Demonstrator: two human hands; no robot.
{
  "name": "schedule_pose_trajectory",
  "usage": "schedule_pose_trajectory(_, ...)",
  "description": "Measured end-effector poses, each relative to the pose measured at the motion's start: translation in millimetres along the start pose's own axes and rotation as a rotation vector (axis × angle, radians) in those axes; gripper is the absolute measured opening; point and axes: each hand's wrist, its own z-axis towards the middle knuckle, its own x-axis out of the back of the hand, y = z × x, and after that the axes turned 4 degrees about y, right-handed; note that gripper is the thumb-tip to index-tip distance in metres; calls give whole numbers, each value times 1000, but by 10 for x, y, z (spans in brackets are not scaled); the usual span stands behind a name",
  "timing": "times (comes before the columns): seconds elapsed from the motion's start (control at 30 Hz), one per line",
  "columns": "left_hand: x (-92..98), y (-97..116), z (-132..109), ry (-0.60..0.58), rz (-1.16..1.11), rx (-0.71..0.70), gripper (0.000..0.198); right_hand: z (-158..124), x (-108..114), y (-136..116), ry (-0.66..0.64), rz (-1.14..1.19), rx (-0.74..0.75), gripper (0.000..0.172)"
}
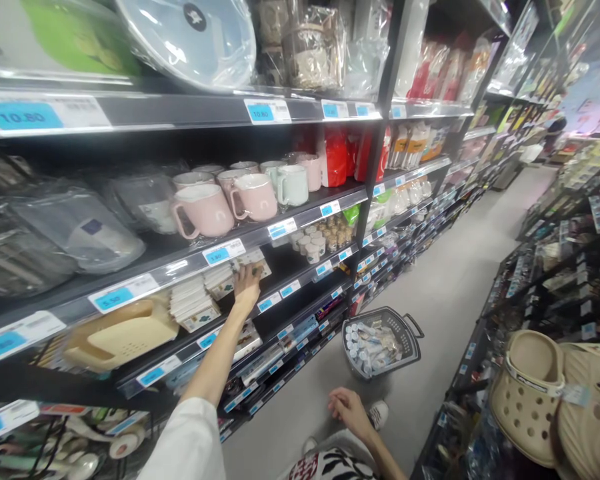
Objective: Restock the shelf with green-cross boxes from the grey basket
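Two bare hands are showing in a shop aisle, the left hand (248, 288) resting palm down over the far end of a row of white printed packs (194, 303). Its fingers are parting slightly and bending at the tips; whether they are gripping a pack, one cannot tell. The right hand (347, 408) is hanging lower down, half curled and loose, holding nothing visible, just near of a grey shopping basket (409, 355) on the floor.

The packs are standing in leaning stacks on a lower shelf (280, 267), their row's long axis running from near left to far right. At the near stack, a printed face is pointing toward the aisle. A cream plastic tray (125, 333) is sitting to their left, small white pots (311, 243) are standing to the far right, and pink and green mugs (254, 198) are lining the shelf above.
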Motion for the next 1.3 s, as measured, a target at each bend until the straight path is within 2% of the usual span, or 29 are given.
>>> schedule_pose_trajectory(0.2, 16, 5, 11, -52, 0, 5, 61, -15, 1, -1, -6, 0, -3, 37)
schedule_pose_trajectory(0.5, 197, 78, -34, -52, 4, -42, 62, -52, 19, -11, -14, 12, -12, 34)
schedule_pose_trajectory(0.83, 276, 164, -51, -24, 11, -61, 55, -102, 6, -96, -7, -1, -28, 37)
schedule_pose_trajectory(1.0, 248, 220, -65, -117, -19, -34, 43, -127, 5, -112, -10, 14, -47, 38)
schedule_pose_trajectory(1.1, 204, 230, -75, -128, -41, 8, 34, -126, 11, -93, -12, 2, -46, 39)
schedule_pose_trajectory(1.3, 122, 181, -18, -162, -79, 52, 34, -127, 34, -61, -27, -37, -38, 44)
